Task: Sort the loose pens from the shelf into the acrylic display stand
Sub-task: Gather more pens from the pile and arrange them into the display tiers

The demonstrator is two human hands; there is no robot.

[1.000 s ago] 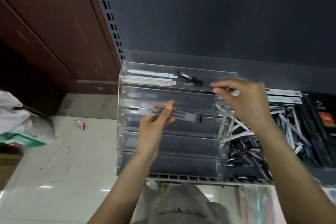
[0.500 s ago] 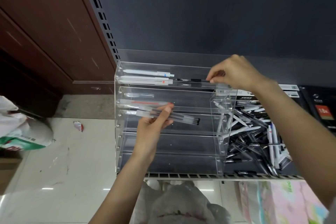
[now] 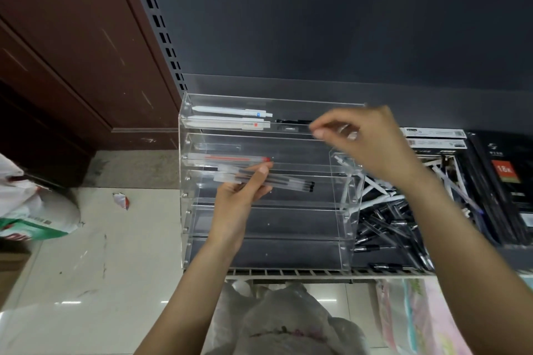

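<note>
The left hand (image 3: 242, 199) pinches clear pens (image 3: 277, 180) before the acrylic stand (image 3: 184, 181) (top tier holds a black pen (image 3: 294, 121)), while the blurred right hand (image 3: 366, 144) hovers, fingers loosely curled.

The scene is dim and flat, with a cool grey cast. The glossy floor (image 3: 95, 265) left of the stand (image 3: 265, 190) is the brightest area, carrying small white streaks of reflected overhead light. The stand's clear edges catch thin pale highlights, and its lower trays read dark. The back panel (image 3: 346, 23) above the stand is nearly featureless, dark grey. Motion blur smears the right hand (image 3: 366, 141) and its fingers (image 3: 320, 133); the left hand (image 3: 239, 199) is sharper. Right of the stand, the pens (image 3: 386, 222) look soft and smeared. Wide-angle distortion bends the slotted upright (image 3: 161, 34) and stretches the corners. Fine detail is mushy from compression.
</note>
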